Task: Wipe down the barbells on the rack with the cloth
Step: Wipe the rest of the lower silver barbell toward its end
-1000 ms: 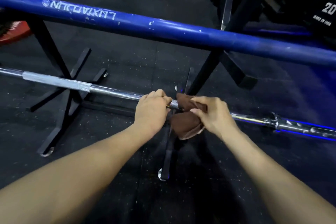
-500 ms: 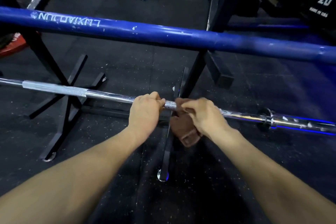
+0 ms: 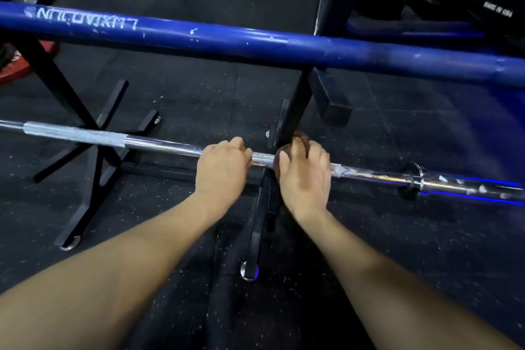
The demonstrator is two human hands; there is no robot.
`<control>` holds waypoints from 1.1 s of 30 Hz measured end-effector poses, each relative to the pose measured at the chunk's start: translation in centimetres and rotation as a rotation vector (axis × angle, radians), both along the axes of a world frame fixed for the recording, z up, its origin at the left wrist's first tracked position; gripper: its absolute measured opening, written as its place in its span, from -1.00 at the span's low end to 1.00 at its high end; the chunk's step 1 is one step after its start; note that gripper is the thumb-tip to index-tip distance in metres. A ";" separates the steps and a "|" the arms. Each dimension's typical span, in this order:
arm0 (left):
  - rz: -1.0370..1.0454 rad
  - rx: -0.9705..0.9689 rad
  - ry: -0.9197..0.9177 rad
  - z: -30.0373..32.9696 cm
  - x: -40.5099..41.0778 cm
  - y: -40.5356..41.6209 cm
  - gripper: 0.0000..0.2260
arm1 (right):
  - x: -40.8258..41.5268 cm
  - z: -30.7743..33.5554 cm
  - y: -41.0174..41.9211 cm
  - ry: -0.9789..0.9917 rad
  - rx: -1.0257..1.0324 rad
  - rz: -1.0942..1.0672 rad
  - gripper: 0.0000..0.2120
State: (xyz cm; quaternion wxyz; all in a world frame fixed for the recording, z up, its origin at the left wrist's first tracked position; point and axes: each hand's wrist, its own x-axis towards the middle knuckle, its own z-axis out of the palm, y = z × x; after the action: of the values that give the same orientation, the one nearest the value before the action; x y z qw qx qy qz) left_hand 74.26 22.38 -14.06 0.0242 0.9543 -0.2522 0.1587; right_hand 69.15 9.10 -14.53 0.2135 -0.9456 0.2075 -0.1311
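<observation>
Both hands are down on the chrome bar (image 3: 170,148), the lower barbell, which runs left to right across the rack (image 3: 295,111). The left hand (image 3: 223,170) is curled over the shaft, gripping it bare and steadying it. Just beside it, the right hand (image 3: 305,176) is wrapped over the same shaft with the brown cloth (image 3: 301,138) bunched underneath; only a sliver of cloth peeks out past the fingers. A short patch of knurling shows between the two hands.

So where does the job stand? By the look of it, the person is mid-wipe on the chrome bar, somewhere right of its centre. The stretch from the right hand out to the collar (image 3: 417,176) and the sleeve beyond lies ahead, and so does the long run of shaft off to the left. Whether any of that has been cleaned cannot be told from here; the metal shines everywhere.

Above, the blue bar (image 3: 255,44) sits on the rack with no hand or cloth on it, so it likely waits its turn. Scuffs and pale specks mark its paint. Plenty left to do, on this reading
</observation>
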 end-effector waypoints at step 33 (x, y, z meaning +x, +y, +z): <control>0.032 0.142 0.133 1.1 -0.9 0.0 -0.74 | -1.0 -0.4 -2.7 -0.048 -0.118 0.174 -0.58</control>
State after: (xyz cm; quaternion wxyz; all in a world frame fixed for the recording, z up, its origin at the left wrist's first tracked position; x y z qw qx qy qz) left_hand 73.38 22.37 -12.94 -0.0296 0.9659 -0.2453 0.0773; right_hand 68.12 6.35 -14.97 0.1727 -0.9676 0.1114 -0.1470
